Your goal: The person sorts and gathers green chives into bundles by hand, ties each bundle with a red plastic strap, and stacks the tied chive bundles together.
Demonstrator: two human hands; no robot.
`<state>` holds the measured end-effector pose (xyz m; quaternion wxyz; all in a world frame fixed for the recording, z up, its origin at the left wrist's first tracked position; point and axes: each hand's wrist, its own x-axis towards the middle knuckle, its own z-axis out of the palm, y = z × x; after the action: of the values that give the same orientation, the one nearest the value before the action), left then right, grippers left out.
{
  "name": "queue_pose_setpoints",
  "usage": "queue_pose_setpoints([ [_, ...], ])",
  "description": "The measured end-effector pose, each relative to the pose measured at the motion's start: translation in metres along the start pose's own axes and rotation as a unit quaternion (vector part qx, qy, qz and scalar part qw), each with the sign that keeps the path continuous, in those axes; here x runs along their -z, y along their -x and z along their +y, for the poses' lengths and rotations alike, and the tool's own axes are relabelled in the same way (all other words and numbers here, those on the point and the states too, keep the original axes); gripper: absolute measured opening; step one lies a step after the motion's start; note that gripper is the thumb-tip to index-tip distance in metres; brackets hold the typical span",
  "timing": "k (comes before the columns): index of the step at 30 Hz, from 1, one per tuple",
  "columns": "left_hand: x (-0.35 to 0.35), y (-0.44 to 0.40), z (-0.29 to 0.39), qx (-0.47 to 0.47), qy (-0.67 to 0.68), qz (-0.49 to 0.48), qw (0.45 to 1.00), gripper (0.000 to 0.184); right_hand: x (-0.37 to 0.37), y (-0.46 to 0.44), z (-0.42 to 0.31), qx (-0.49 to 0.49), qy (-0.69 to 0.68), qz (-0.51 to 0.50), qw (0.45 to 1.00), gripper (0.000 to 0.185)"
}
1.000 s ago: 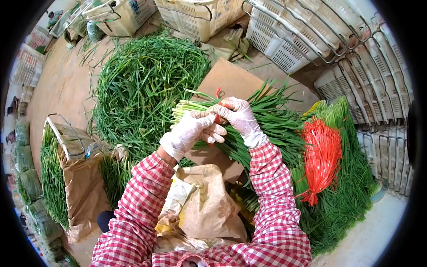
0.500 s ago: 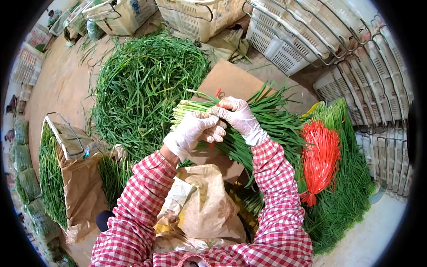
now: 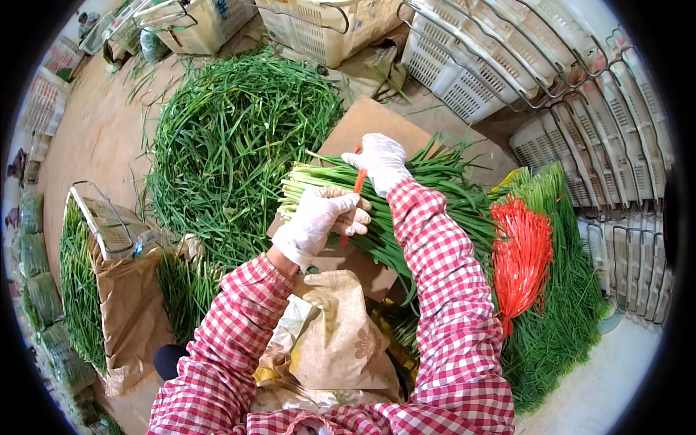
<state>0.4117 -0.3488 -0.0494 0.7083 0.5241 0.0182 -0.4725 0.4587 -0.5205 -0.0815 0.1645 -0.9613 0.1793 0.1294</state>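
Observation:
A bundle of garlic chives lies across a brown board, pale stems to the left and green leaves to the right. A red plastic strip runs over the bundle between my gloved hands. My left hand is closed on the strip at the bundle's near side, fingers curled. At the far side, my right hand pinches the strip, with the back of the hand over the chives. Whatever part of the strip passes under the bundle is hidden.
A big loose heap of chives lies behind to the left. To the right, a bunch of red strips rests on stacked chives. White crates stand along the back and right. A paper-wrapped crate of chives is at left.
My right hand has moved away from the left, up and toward the far side of the bundle. The red strip now shows stretched between the hands. My left hand has barely shifted.

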Motion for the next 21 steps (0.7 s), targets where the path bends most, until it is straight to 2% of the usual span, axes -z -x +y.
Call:
queue_pose_setpoints([
  [2, 0.0, 0.001, -0.001, -0.007, -0.001, 0.009, 1.0, 0.023, -0.009, -0.006, -0.002, 0.037, 0.023, -0.008, 0.999, 0.035],
  [5, -0.002, 0.0, -0.002, -0.012, -0.006, 0.008, 1.0, 0.023, -0.004, -0.003, -0.008, 0.01, 0.019, -0.04, 0.999, 0.031],
  [7, -0.002, 0.001, -0.002, -0.004, -0.017, 0.014, 1.0, 0.022, -0.008, -0.003, -0.007, -0.003, -0.01, -0.043, 0.999, 0.027],
  [9, -0.003, 0.003, -0.004, -0.012, -0.02, 0.017, 1.0, 0.022, -0.012, 0.0, -0.002, 0.018, -0.117, -0.045, 0.992, 0.026],
  [13, -0.005, 0.004, -0.009, -0.026, -0.022, 0.025, 0.999, 0.022, -0.024, -0.003, 0.004, 0.041, -0.132, -0.012, 0.99, 0.024],
  [16, -0.006, 0.005, -0.011, -0.028, -0.01, 0.031, 0.999, 0.022, -0.035, -0.006, 0.01, 0.092, -0.201, 0.01, 0.975, 0.019],
  [18, -0.005, 0.004, -0.013, -0.029, -0.01, 0.034, 0.999, 0.022, -0.036, -0.001, 0.011, 0.104, -0.363, -0.03, 0.925, 0.017],
  [19, -0.006, 0.005, -0.013, -0.031, -0.008, 0.036, 0.999, 0.022, -0.034, 0.005, 0.014, 0.103, -0.364, -0.03, 0.925, 0.017],
  [21, -0.007, 0.007, -0.013, -0.032, -0.014, 0.033, 0.999, 0.022, -0.029, 0.021, 0.021, 0.113, -0.49, -0.017, 0.864, 0.016],
])
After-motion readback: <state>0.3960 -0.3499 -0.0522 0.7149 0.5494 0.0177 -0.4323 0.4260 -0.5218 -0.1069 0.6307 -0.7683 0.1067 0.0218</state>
